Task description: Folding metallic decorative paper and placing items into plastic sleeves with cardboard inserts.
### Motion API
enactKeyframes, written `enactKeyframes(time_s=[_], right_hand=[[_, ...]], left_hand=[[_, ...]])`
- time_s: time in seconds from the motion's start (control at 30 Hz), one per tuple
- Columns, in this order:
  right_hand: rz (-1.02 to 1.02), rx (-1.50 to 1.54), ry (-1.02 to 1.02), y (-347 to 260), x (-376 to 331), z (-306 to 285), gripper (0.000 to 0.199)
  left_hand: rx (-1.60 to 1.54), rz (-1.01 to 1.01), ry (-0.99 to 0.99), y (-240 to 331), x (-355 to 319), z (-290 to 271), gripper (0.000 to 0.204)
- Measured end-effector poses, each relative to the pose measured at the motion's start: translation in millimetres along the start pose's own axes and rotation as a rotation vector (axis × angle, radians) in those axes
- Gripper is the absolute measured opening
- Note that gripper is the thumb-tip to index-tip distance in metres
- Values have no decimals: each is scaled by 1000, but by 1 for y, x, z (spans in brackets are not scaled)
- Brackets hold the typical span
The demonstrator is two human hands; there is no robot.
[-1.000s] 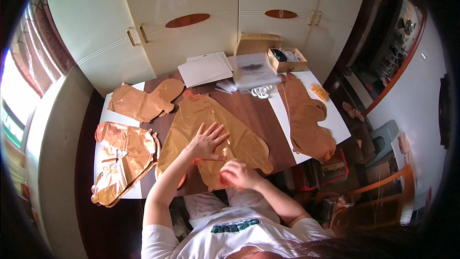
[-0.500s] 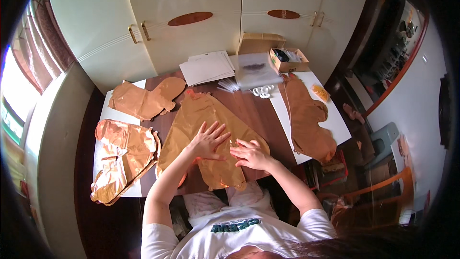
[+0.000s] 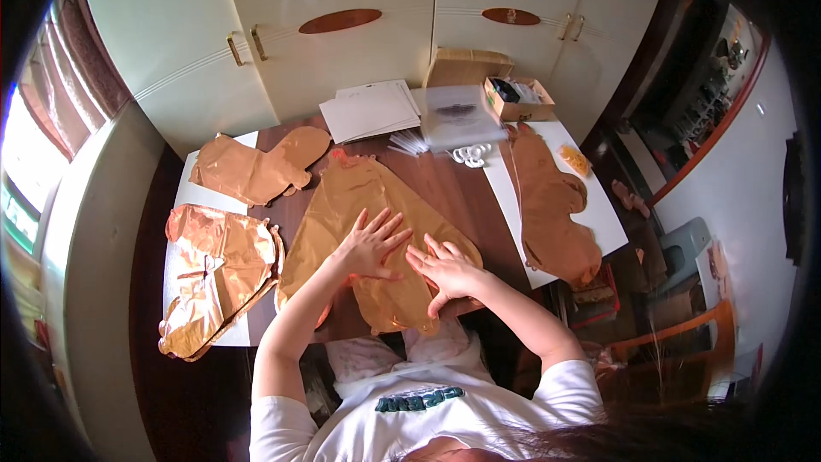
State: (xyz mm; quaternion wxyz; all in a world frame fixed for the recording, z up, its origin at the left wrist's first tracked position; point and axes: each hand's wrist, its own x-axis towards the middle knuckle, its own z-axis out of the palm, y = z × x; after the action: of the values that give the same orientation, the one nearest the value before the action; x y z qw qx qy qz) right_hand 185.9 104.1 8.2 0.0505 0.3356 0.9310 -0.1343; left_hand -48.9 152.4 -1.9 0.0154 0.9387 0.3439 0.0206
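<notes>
Left hand [image 3: 369,244] and right hand [image 3: 447,269], both wide and flat, press the copper foil sheet [image 3: 359,205] against the counter [image 3: 462,197], pinning it smooth.

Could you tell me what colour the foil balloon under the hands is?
Shiny copper-gold foil balloon, seen in the head view.

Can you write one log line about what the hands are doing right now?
left hand: flat, fingers spread on copper foil balloon | right hand: flat on it, beside left | table: balloon lies flat
</notes>
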Motion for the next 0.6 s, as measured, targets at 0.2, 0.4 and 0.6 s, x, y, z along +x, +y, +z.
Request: enactKeyframes(time_s=[0.2,0.4,0.6], right_hand=[[22,-40,-31,-5,0,-3,132],[19,-135,-27,-7,0,1,137],[19,-68,104,13,-3,24,123]], left_hand=[[-4,7,9,-1,-1,0,99],[0,-8,-23,0,0,-1,98],[-8,-4,-27,3,2,-4,97]])
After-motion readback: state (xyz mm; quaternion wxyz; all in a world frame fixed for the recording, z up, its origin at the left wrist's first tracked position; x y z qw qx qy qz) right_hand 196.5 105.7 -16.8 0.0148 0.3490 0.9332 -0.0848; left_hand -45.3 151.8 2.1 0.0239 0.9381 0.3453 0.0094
